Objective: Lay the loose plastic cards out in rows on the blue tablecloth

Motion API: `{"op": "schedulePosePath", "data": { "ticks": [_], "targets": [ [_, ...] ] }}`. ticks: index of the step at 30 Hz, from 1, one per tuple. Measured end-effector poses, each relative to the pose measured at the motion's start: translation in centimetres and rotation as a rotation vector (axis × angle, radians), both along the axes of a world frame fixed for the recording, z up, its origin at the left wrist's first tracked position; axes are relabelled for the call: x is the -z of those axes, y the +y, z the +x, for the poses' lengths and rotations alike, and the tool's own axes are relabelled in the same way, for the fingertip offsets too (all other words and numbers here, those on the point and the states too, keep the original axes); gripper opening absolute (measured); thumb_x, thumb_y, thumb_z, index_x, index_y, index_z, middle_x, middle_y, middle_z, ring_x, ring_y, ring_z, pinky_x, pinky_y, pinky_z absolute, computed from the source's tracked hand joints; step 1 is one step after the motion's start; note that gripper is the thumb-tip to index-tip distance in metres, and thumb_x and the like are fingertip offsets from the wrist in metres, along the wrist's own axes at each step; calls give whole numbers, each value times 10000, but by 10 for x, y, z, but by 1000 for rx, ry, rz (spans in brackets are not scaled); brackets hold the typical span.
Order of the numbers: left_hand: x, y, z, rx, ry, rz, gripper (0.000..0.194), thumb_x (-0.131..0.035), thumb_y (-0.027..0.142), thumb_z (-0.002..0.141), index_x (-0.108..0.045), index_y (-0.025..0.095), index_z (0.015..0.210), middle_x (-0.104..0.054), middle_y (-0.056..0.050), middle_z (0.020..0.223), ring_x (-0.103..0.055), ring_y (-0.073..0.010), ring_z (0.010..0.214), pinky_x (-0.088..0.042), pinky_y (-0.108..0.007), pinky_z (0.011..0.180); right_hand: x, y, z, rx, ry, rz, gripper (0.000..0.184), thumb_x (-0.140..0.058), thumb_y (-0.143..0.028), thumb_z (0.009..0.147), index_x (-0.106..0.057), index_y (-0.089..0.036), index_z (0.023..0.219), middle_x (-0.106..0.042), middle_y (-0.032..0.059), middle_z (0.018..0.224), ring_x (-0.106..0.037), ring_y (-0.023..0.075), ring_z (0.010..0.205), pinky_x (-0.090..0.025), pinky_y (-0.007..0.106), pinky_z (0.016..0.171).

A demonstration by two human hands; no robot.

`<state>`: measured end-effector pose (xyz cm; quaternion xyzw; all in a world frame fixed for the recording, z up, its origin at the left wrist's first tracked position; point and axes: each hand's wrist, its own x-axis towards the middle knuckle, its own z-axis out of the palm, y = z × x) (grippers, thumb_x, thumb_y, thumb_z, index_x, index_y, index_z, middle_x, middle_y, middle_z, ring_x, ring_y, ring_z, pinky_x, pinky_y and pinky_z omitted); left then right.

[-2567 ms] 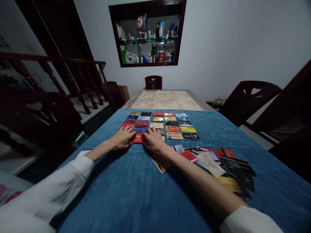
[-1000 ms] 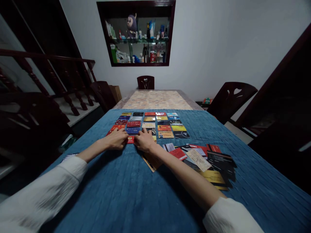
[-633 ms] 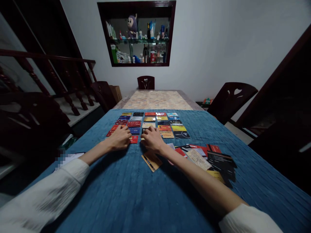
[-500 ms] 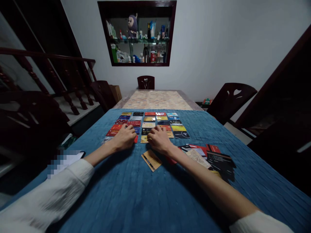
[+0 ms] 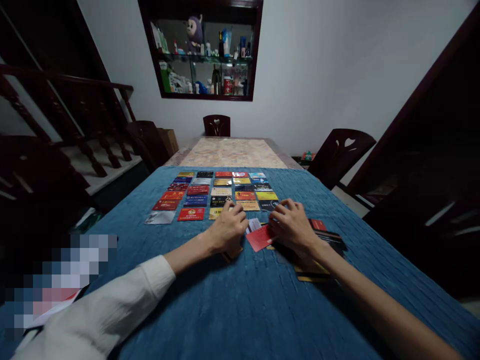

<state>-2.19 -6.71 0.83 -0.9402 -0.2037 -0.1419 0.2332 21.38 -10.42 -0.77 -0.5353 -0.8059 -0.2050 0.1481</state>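
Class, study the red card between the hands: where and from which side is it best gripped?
The red card is probably best pinched by its left short edge, from the left: it is thin and set askew, with that edge exposed, while the right hand hides its opposite end.

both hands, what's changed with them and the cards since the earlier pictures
The left hand moved right, away from the red emblem card, and now partly hides the tan card. The right hand moved right to the loose cards; whether it grips one is unclear. The laid-out cards stayed in their rows.
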Motion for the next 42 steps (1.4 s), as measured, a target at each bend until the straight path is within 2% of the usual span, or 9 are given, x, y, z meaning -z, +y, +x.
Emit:
{"op": "schedulePosePath", "data": {
  "ticks": [3,7,11,19,24,29,33,38,42],
  "targets": [
    [1,-10,20,31,-5,-23,141,-521,137,893,-661,124,880,-655,-110,858,-555,-280,995,-389,-464,901,0,-13,19,19,-5,14,135,-575,-259,893,-697,-216,855,-708,67,938,-466,268,1040,-250,395,814],
    [1,-18,44,46,24,-105,130,-538,167,881,-650,117,922,-666,-137,957,-529,-314,1098,-376,-495,936,-3,-30,34,28,11,-20,175,-582,-343,893,-705,-221,916,-711,65,954,-477,281,1048,-259,406,816],
    [0,-24,64,70,41,-209,213,-556,236,872,-631,102,1019,-661,-159,1070,-475,-356,1215,-357,-536,977,-8,-41,43,58,6,-108,222,-596,-406,882,-706,-224,946,-707,64,975,-491,292,1070,-277,419,835],
    [1,-22,92,149,97,-351,304,-550,243,837,-600,107,1104,-636,-182,1212,-412,-376,1323,-336,-577,1020,-16,-56,53,78,-50,-262,344,-604,-537,870,-704,-210,912,-701,90,1020,-502,311,1087,-324,433,835],
    [8,-17,97,214,90,-440,301,-554,256,852,-592,125,1121,-623,-179,1270,-339,-384,1409,-317,-611,1060,-17,-60,50,84,-55,-362,380,-607,-546,859,-700,-203,995,-687,109,1098,-489,336,1114,-348,473,867],
    [12,-14,97,248,80,-477,248,-514,241,892,-596,144,1105,-647,-153,1230,-326,-385,1422,-302,-635,1068,-16,-59,48,101,-41,-425,417,-611,-560,849,-690,-201,1046,-673,136,1128,-477,358,1132,-360,514,897],
    [11,-12,96,240,82,-466,267,-530,231,872,-594,145,1117,-646,-159,1215,-350,-379,1396,-311,-618,1062,-16,-58,48,98,-5,-451,366,-620,-503,854,-693,-205,1052,-662,137,1149,-473,358,1137,-373,516,896],
    [11,-10,96,227,61,-484,357,-544,221,840,-569,168,1192,-601,-152,1299,-372,-374,1367,-326,-611,1042,-18,-59,46,107,24,-477,299,-606,-416,869,-689,-207,1066,-659,128,1134,-478,343,1117,-371,502,895],
    [10,-9,97,203,79,-505,274,-528,222,862,-589,177,1126,-619,-141,1277,-338,-367,1396,-317,-608,1049,-18,-59,46,88,29,-466,233,-595,-378,867,-700,-206,985,-670,117,1063,-496,313,1053,-367,478,900]
  ]
}}
